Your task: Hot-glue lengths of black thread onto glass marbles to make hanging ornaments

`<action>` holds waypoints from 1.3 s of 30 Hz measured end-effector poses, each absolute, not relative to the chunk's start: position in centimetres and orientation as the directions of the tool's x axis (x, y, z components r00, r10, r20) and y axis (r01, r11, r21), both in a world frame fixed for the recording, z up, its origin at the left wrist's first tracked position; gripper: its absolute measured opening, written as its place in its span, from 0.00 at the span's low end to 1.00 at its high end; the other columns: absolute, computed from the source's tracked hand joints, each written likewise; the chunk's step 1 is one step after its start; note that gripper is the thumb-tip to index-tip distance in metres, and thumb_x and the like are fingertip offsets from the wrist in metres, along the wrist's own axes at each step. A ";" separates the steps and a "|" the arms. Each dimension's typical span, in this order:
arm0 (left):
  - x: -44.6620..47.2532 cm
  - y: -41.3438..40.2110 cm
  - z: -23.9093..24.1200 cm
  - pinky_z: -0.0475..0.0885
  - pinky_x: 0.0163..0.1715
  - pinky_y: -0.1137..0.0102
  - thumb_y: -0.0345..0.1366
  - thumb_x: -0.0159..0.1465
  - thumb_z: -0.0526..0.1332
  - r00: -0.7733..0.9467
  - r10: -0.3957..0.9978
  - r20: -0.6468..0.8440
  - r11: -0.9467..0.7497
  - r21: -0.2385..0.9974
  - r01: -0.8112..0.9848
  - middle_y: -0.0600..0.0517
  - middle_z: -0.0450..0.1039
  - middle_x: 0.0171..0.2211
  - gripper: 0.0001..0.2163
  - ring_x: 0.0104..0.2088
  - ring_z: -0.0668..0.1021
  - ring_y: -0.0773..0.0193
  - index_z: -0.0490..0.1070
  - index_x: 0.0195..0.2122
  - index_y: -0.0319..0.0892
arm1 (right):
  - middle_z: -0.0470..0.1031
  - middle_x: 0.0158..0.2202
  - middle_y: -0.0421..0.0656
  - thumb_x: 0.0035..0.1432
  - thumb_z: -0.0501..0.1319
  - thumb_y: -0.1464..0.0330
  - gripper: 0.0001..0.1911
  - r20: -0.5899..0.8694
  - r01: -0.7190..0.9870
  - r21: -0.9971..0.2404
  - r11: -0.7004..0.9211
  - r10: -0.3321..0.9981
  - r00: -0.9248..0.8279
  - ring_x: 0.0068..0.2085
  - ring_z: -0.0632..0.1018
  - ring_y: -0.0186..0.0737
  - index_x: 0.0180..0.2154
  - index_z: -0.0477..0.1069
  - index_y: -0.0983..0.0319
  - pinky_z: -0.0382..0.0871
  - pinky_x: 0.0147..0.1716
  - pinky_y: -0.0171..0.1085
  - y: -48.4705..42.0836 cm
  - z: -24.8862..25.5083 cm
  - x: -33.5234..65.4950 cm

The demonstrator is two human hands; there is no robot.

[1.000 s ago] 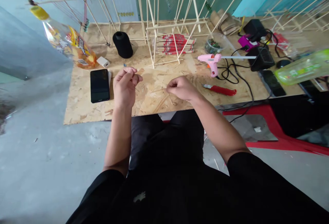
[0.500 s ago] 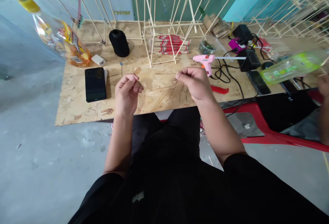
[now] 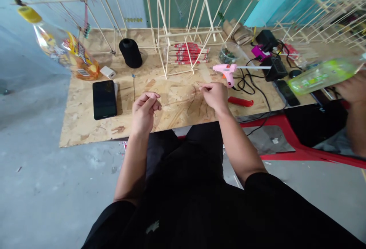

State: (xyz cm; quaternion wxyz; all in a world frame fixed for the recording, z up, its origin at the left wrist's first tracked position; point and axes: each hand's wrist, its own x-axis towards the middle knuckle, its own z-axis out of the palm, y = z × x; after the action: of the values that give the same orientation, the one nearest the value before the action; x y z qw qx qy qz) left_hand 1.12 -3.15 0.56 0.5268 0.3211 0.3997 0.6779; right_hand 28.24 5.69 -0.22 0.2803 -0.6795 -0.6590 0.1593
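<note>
My left hand (image 3: 144, 114) is closed in a pinch above the board's front part, with a thin dark thread (image 3: 156, 90) curling up from its fingertips. To its right, my right hand (image 3: 215, 97) is also pinched shut, and a fine strand shows at its fingertips. Whether one strand runs between both hands I cannot tell. Several short dark threads (image 3: 191, 105) lie on the board beside and below my right hand. Another thread with a small blue tip (image 3: 134, 85) lies beyond my left hand. A black cone of thread (image 3: 130, 53) stands farther back.
Wooden stick frames (image 3: 185, 35) rise along the back of the chipboard table (image 3: 82, 129). At left are a phone (image 3: 104, 100), a charger (image 3: 108, 72) and a snack bottle (image 3: 68, 50). A pink glue gun (image 3: 225, 70), red-handled tool (image 3: 240, 101), cables and another person's hand (image 3: 353, 87) are at right.
My right hand has moved slightly down and left, toward the threads on the board. My left hand has shifted a little right and down. The other person's hand has come to the green bottle.
</note>
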 end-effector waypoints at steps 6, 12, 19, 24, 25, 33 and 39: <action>3.1 -3.5 0.6 0.71 0.28 0.73 0.43 0.59 0.79 -0.209 0.978 0.013 -0.079 0.948 -0.309 0.52 0.78 0.27 0.11 0.22 0.70 0.74 0.85 0.32 0.41 | 0.88 0.42 0.47 0.64 0.72 0.64 0.10 0.292 0.488 -0.818 0.304 0.951 -0.104 0.37 0.82 0.41 0.45 0.89 0.60 0.77 0.41 0.42 1.1 1.6 27.8; 6.5 -5.7 2.2 0.62 0.23 0.73 0.55 0.60 0.79 -0.124 0.992 0.035 -0.055 0.985 -0.163 0.55 0.69 0.17 0.20 0.20 0.67 0.72 0.86 0.33 0.41 | 0.85 0.46 0.45 0.53 0.83 0.53 0.27 0.145 0.019 -0.987 0.163 0.921 -0.361 0.41 0.81 0.39 0.52 0.89 0.56 0.78 0.36 0.37 -2.8 3.7 24.9; 8.0 -7.3 3.4 0.46 0.21 0.72 0.57 0.60 0.79 0.027 0.999 -0.021 0.027 0.966 -0.257 0.61 0.55 0.16 0.23 0.19 0.53 0.76 0.81 0.27 0.40 | 0.83 0.40 0.40 0.54 0.83 0.57 0.12 0.164 -0.236 -0.967 0.090 0.934 -0.316 0.35 0.77 0.33 0.42 0.92 0.47 0.74 0.34 0.35 -3.8 2.5 24.5; 8.3 -7.0 3.4 0.45 0.20 0.73 0.50 0.56 0.80 0.101 0.982 -0.160 0.187 0.907 -0.379 0.61 0.56 0.15 0.18 0.18 0.53 0.76 0.83 0.29 0.40 | 0.81 0.33 0.40 0.49 0.84 0.54 0.13 0.048 -0.273 -0.962 -0.008 0.979 -0.199 0.30 0.72 0.33 0.33 0.90 0.52 0.67 0.30 0.38 -3.9 2.9 24.5; 8.3 -6.9 3.3 0.45 0.20 0.73 0.49 0.57 0.79 0.106 0.976 -0.190 0.217 0.890 -0.401 0.61 0.57 0.15 0.17 0.17 0.53 0.76 0.83 0.31 0.40 | 0.80 0.30 0.40 0.48 0.84 0.53 0.14 0.027 -0.258 -0.966 -0.020 0.984 -0.176 0.29 0.70 0.32 0.30 0.89 0.53 0.66 0.29 0.38 -3.7 3.1 24.6; 7.5 -6.3 2.3 0.79 0.32 0.69 0.49 0.70 0.65 0.171 0.903 -0.394 0.426 0.773 -0.470 0.43 0.87 0.34 0.19 0.28 0.83 0.63 0.86 0.43 0.36 | 0.75 0.26 0.39 0.41 0.85 0.53 0.18 -0.039 -0.168 -0.984 -0.057 0.993 -0.111 0.27 0.68 0.30 0.28 0.87 0.57 0.58 0.27 0.36 -0.8 4.6 26.1; 7.5 -6.6 3.0 0.84 0.47 0.62 0.54 0.76 0.58 0.237 0.886 -0.398 0.463 0.754 -0.465 0.37 0.90 0.46 0.25 0.42 0.90 0.53 0.85 0.48 0.36 | 0.76 0.26 0.39 0.43 0.83 0.56 0.16 -0.051 -0.143 -0.987 -0.073 0.987 -0.155 0.27 0.67 0.30 0.30 0.88 0.58 0.58 0.26 0.36 -0.6 5.3 25.7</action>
State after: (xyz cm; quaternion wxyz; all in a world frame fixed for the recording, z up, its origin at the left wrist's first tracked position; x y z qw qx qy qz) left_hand 7.50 -6.56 2.98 0.7453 0.2508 0.4196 0.4534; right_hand 25.65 -0.62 5.27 0.4806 -0.4374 -0.4822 0.5875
